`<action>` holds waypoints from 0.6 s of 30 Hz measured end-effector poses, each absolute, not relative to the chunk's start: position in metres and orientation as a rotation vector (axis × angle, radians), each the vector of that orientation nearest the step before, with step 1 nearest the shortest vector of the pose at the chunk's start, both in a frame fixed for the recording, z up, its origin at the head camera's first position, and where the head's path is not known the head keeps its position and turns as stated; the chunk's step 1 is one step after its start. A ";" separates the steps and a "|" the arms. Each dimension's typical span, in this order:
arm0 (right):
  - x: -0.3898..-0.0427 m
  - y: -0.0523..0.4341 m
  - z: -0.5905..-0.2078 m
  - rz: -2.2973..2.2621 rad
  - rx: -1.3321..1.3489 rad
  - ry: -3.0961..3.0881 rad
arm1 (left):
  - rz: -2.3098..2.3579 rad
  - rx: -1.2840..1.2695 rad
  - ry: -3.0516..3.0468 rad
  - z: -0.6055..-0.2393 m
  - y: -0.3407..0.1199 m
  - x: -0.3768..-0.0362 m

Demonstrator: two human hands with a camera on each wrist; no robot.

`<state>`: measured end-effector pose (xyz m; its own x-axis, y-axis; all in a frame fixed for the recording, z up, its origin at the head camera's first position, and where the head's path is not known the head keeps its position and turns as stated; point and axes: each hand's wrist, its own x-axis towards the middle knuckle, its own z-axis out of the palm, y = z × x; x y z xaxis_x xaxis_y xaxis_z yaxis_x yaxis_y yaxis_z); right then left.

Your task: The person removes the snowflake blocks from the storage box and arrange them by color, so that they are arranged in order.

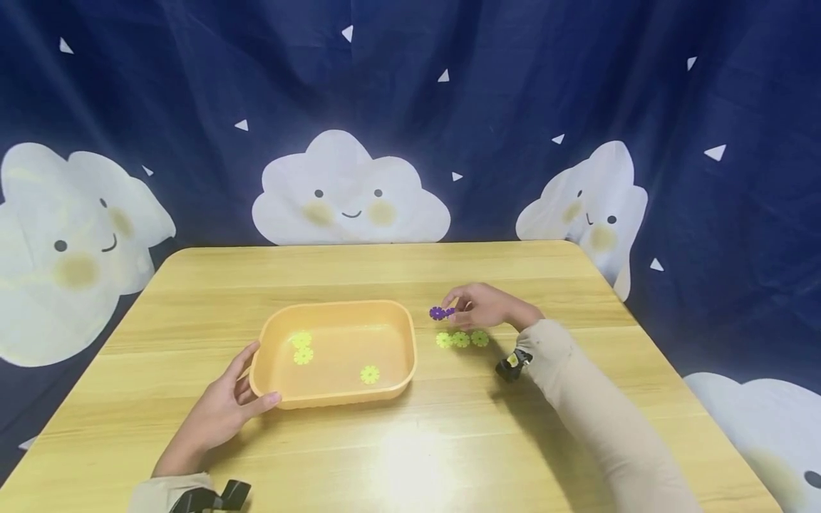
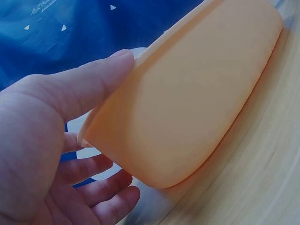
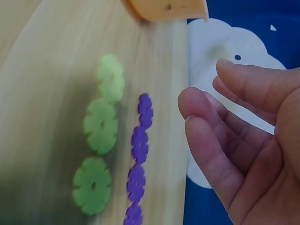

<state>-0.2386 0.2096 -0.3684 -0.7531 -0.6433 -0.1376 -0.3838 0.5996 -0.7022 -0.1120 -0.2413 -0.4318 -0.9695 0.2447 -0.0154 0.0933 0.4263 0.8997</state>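
Note:
My left hand point(image 1: 221, 412) grips the left end of a shallow orange plastic basin point(image 1: 333, 400), thumb on the rim and fingers beneath it, as the left wrist view also shows. Inside lie several yellow-green snowflake discs, two close together at the left and another disc point(image 1: 369, 375) nearer the front. To the right of the basin, my right hand point(image 1: 485, 305) hovers over a row of purple snowflake discs point(image 3: 139, 144). Its fingers are loosely bent, with nothing between them. In front of the purple row lie three yellow-green discs point(image 3: 101, 125) in a line.
The wooden table point(image 1: 449, 442) reaches back to a dark blue curtain point(image 1: 398, 78) printed with white clouds and triangles. Black straps with small devices point(image 1: 513, 365) sit on both wrists.

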 end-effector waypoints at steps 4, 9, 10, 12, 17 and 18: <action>-0.241 0.200 -0.364 -0.882 -0.908 2.501 | 1.578 0.296 2.527 -0.432 -0.241 -0.112; -0.244 0.187 -0.360 -0.877 -0.956 2.510 | 1.572 0.283 2.528 -0.432 -0.241 -0.112; -0.244 0.184 -0.359 -0.886 -0.935 2.497 | 1.573 0.282 2.526 -0.432 -0.241 -0.112; -0.245 0.178 -0.358 -0.894 -0.902 2.485 | 1.574 0.281 2.524 -0.432 -0.241 -0.112; -0.246 0.162 -0.352 -0.895 -0.868 2.473 | 1.573 0.283 2.525 -0.432 -0.241 -0.112; -0.246 0.159 -0.350 -0.897 -0.869 2.468 | 1.576 0.285 2.523 -0.432 -0.241 -0.112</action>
